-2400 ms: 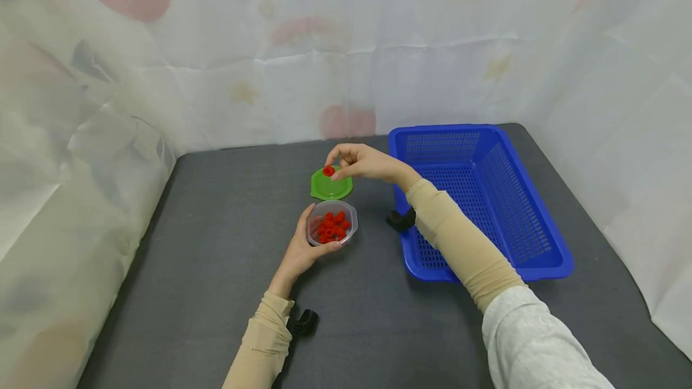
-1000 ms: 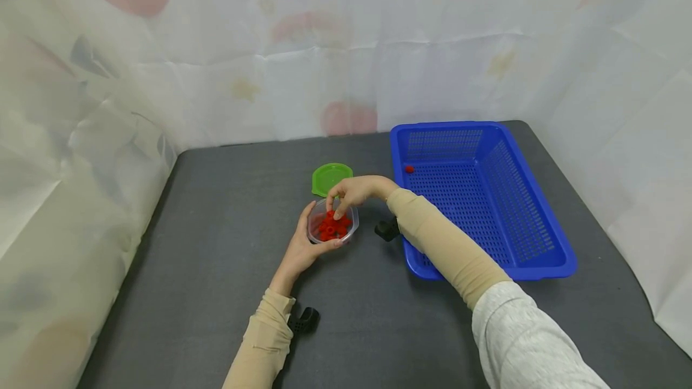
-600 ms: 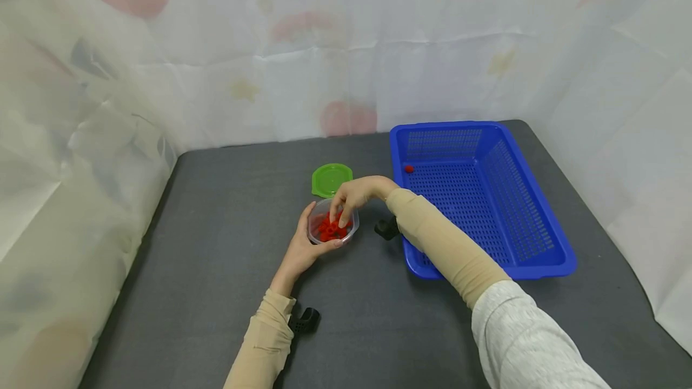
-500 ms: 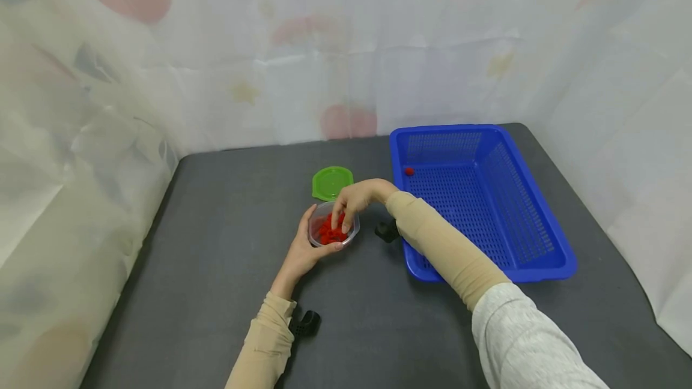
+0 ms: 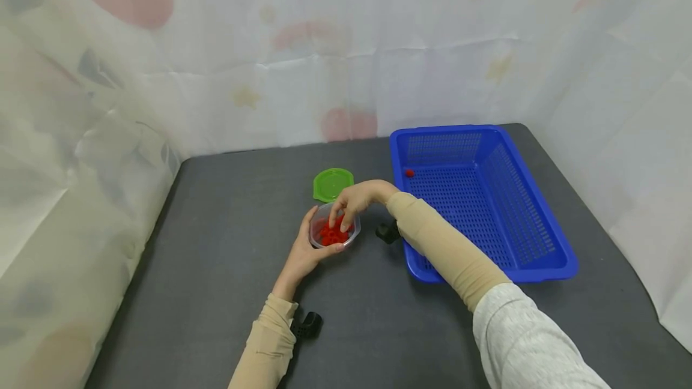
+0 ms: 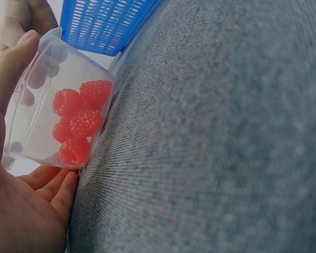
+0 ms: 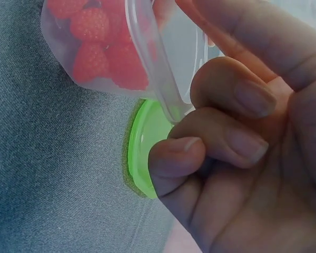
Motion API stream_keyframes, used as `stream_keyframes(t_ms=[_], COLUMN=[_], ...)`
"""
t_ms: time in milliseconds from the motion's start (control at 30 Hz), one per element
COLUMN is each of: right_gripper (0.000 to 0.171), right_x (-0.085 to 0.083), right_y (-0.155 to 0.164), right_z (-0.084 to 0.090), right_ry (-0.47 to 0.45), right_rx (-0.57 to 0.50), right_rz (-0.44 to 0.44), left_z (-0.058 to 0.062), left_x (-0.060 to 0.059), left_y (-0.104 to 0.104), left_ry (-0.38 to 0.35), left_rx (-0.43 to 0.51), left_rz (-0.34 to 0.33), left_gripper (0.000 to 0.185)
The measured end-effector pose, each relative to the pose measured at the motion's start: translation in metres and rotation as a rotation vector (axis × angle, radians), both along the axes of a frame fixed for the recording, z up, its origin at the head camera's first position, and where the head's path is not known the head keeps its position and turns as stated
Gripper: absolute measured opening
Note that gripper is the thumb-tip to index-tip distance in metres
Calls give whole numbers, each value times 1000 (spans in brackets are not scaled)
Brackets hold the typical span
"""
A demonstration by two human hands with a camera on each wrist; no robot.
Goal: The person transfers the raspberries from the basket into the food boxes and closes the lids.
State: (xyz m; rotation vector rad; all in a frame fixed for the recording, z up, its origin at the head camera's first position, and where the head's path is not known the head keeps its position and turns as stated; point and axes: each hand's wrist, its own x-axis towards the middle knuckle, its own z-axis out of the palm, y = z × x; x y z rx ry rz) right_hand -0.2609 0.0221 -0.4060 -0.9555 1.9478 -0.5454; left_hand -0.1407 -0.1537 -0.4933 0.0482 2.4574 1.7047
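Observation:
My left hand [image 5: 303,255] grips a small clear plastic container [image 6: 97,66] on the grey table, its thumb and fingers curled round opposite sides. Several red raspberries [image 5: 333,237] lie inside, heaped against the bottom in the left wrist view. From above, my right hand [image 5: 358,196] reaches over the rim, thumb and index finger dipping down among the fruit. I cannot tell whether those two pinch a raspberry, since their tips are hidden in the right wrist view. The other right fingers curl toward the palm outside the container, near the green lid [image 7: 152,142].
Just behind the container the lid lies flat on the table [image 5: 227,227]. A blue perforated basket [image 5: 540,271] stands at the right under my right forearm, with one raspberry [image 5: 409,173] near its left wall. Patterned white curtains [image 5: 303,95] hang behind the table and at both sides.
A raspberry pinched in my right hand 2.4 seconds ago now appears in the basket. That hand has moved back into the container, its fingers shifting among the fruit. My left hand keeps its grip.

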Motion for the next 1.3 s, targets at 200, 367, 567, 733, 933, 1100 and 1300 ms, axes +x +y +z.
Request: stream_keyframes(t_ms=[200,367,567,733,933,1100,1300], right_gripper=[33,33,32,28,31,32,31], right_x=[1,4,5,4,-2,-9,-16], right_y=[-1,0,6,19,44,68,95], right_z=[3,12,27,42,58,64,60], right_ry=[-29,-34,7,-4,-37,-32,-19], right_rx=[-22,-45,-113,-232,-377,-435,-492], right_rz=[8,18,6,-75,-175,-279,-439], left_z=[0,-1,-2,-3,-3,-2,-4], left_x=[2,0,-1,-2,-1,0,0], left_y=[-1,-2,-2,-1,0,0,-1], left_ry=[-13,-12,9,21,9,9,22], left_rx=[-1,-4,34,80,90,59,36], left_rz=[14,14,3,-19,-10,2,-1], left_gripper=[104,104,104,103,103,103,102])
